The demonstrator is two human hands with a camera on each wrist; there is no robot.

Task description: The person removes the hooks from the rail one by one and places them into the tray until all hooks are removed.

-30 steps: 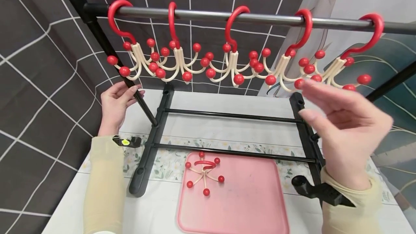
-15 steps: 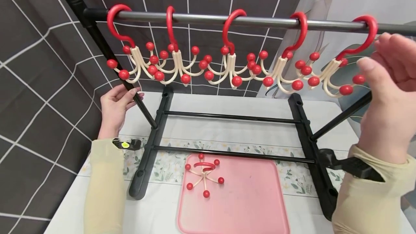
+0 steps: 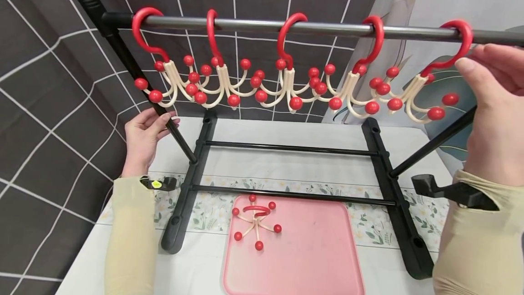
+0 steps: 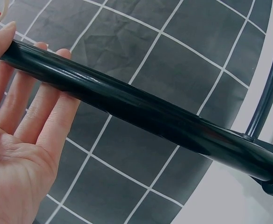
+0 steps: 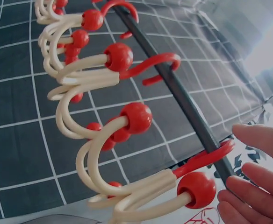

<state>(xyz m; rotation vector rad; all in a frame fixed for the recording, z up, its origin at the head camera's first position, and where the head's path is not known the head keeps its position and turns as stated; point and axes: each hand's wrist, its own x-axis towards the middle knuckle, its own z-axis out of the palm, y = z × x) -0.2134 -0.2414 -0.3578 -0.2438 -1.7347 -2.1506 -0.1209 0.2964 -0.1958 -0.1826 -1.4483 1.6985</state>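
Several octopus-style hangers hang in a row from the metal rail (image 3: pixel 254 25) of a black rack. They have red hooks, cream arms and red ball tips. My left hand (image 3: pixel 141 138) holds the rack's left post (image 4: pixel 127 102), thumb in front and fingers behind it. At the rail's right end is my right hand (image 3: pixel 497 113), beside the rightmost hanger (image 3: pixel 415 88). In the right wrist view its fingers (image 5: pixel 248 189) lie loosely extended against or just beside the rail, and the thumb stands apart. Whether they touch it, I cannot tell.
Beneath the rack's front crossbar (image 3: pixel 294 195), one more hanger (image 3: pixel 257 222) stands hook-up on a pink tray (image 3: pixel 315 258). The rack's feet (image 3: pixel 180 217) rest on a white tablecloth with a floral band. A dark grid-patterned cloth (image 3: pixel 53 117) covers the left and back.
My right hand has moved right, from in front of the rightmost hangers to the rail's right end. The left hand stays on the post. The hangers hang almost as before.
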